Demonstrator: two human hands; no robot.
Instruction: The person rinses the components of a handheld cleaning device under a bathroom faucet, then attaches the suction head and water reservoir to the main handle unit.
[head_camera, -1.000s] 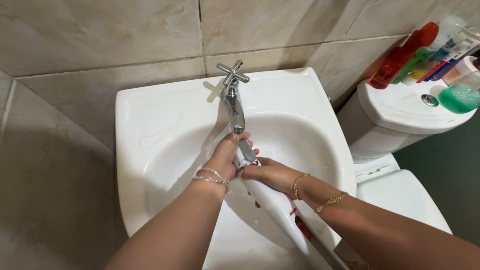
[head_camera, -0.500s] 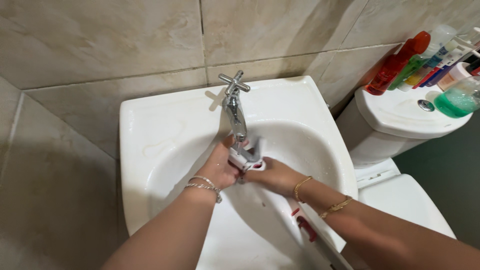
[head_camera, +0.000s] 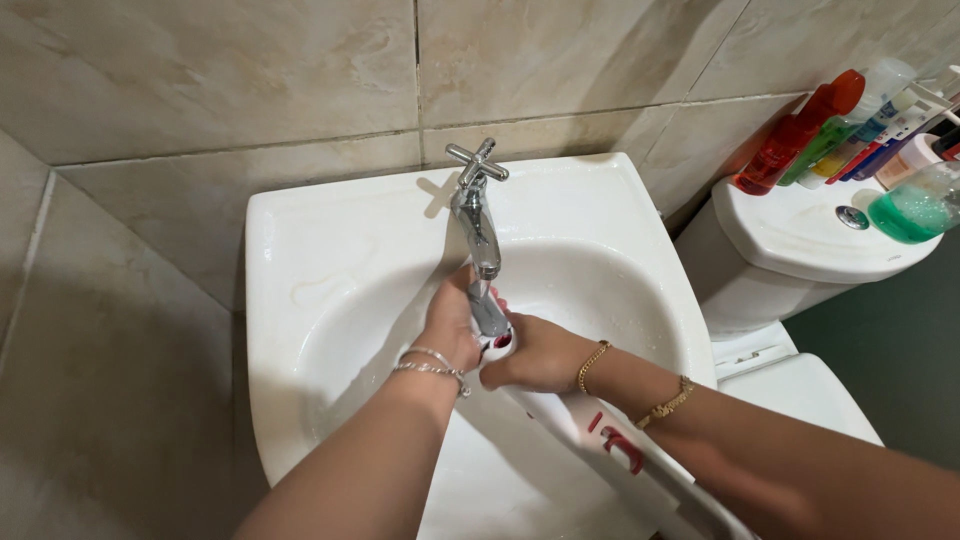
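Both my hands meet in the white sink (head_camera: 300, 260), right under the spout of the chrome cross-handle tap (head_camera: 478, 215). My right hand (head_camera: 540, 358) grips the upper end of a long white object with red marks (head_camera: 600, 432), which runs down toward the lower right. My left hand (head_camera: 450, 325) curls round the object's tip beneath the spout. Thin bracelets sit on both wrists. Whether water is running is hard to tell.
Beige wall tiles (head_camera: 250, 90) rise behind and to the left of the sink. A white toilet cistern (head_camera: 800, 240) stands at the right, carrying several coloured bottles (head_camera: 800, 130) and a green one (head_camera: 915, 205). The toilet lid (head_camera: 800, 390) lies below it.
Both hands have stayed under the tap, shifting only slightly. More of the long white object now shows by my right forearm. The view has moved a little.
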